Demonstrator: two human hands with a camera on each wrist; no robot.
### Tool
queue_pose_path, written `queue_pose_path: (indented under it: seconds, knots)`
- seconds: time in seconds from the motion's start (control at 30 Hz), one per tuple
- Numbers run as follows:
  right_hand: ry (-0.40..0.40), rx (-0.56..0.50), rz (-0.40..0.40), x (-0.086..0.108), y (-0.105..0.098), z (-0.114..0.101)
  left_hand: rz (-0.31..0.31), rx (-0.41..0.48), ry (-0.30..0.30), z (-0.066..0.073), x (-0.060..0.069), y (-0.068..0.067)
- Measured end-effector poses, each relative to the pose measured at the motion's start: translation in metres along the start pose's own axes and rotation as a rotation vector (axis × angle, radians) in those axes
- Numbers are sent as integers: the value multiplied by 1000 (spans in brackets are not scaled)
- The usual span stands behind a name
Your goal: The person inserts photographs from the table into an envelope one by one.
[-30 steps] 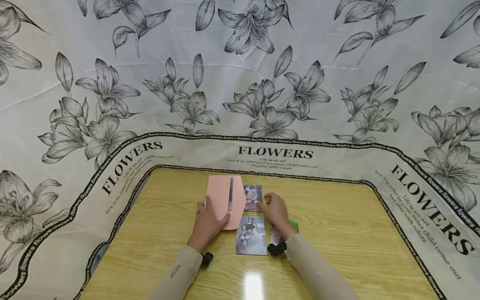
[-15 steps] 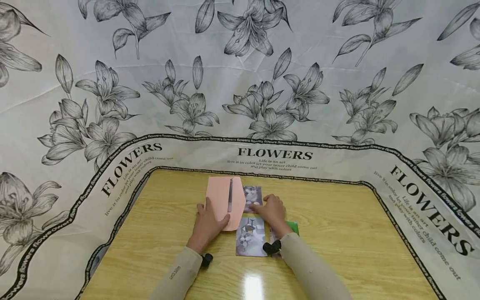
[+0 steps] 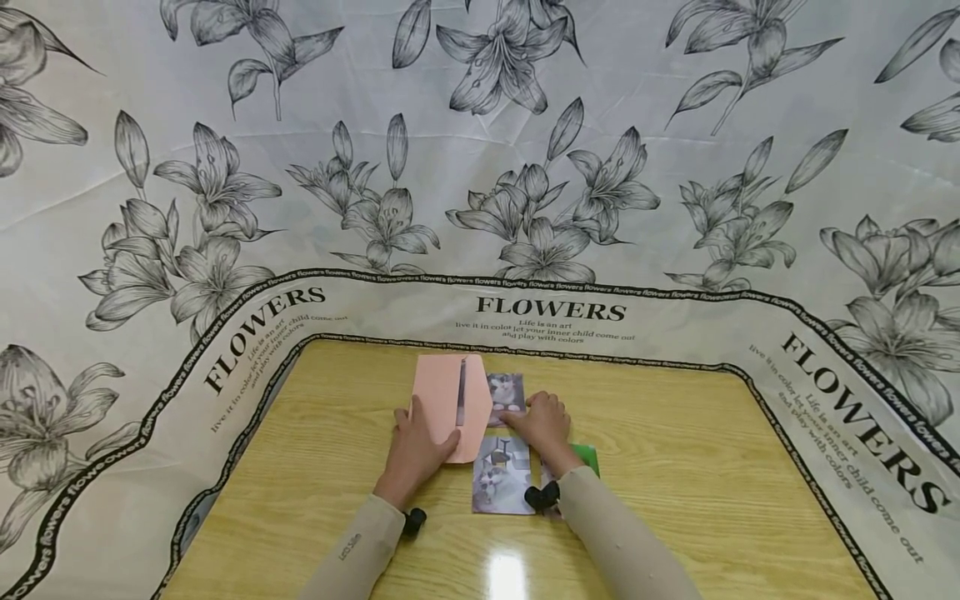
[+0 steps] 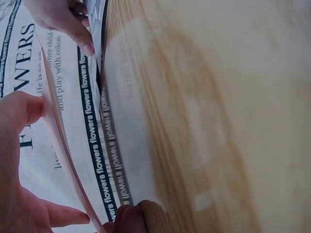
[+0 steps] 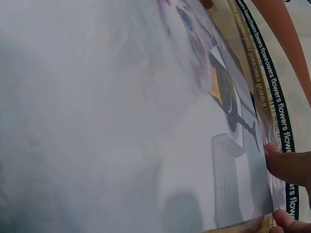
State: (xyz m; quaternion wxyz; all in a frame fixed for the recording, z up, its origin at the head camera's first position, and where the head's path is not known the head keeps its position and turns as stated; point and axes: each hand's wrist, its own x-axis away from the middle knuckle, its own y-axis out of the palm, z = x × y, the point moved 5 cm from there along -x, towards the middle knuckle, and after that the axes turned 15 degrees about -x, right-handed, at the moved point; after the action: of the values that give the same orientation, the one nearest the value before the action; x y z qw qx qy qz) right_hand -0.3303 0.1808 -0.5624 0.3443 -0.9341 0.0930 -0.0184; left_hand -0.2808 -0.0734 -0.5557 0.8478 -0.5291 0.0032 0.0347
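A pink envelope [image 3: 437, 400] with a dark slit along its flap side lies at the left of several cat photo cards. My left hand [image 3: 417, 446] grips its lower left part, thumb across the front; the left wrist view shows the envelope [image 4: 63, 141] edge-on between thumb and fingers. My right hand [image 3: 546, 423] pinches the lower right corner of the upper cat photo [image 3: 506, 392], thumb lying on the picture. Below lies a second cat photo [image 3: 501, 483], which fills much of the right wrist view. Under my right wrist, another card and a green piece [image 3: 585, 455] are partly hidden.
The wooden table [image 3: 712, 483] extends to both sides of the cards. A white flower-printed cloth [image 3: 405, 308] rises behind and around the table. Black wrist cameras [image 3: 413, 522] sit at the cuffs of both beige sleeves.
My right hand has shifted slightly left, and its thumb reaches further over the upper cat photo. My left hand and the envelope have stayed in place.
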Motion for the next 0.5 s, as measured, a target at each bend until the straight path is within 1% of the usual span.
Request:
queue_pose_path:
  seconds: [0.37,0.5]
  knots:
    - [-6,-23,-1,1,-1,-3,6,-3,0,3,1,-3]
    - [-12,-40,13,2,0,-3,-1,0,-1,3,1,-4]
